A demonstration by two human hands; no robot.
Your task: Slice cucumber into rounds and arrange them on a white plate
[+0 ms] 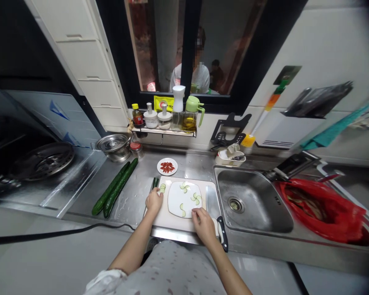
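A white rounded-square plate (176,197) rests on a pale cutting board (162,219). Thin half-moon cucumber slices (197,199) lie on it in three curved clusters. My left hand (154,201) is at the board's left side with curled fingers, beside a small row of cucumber slices (162,188); what it pinches, if anything, is hidden. At the plate's lower right corner is my right hand (203,223), fingers drawn together, and whatever is between them is too small to make out. A knife (223,234) lies along the board's right side, its handle towards me.
Two whole cucumbers (118,190) lie left of the board. Behind it stands a small plate of red pieces (167,167). To the right are a sink (255,205) and a red plastic bag (326,213). A steel pot (113,146) and a condiment shelf (162,132) are farther back.
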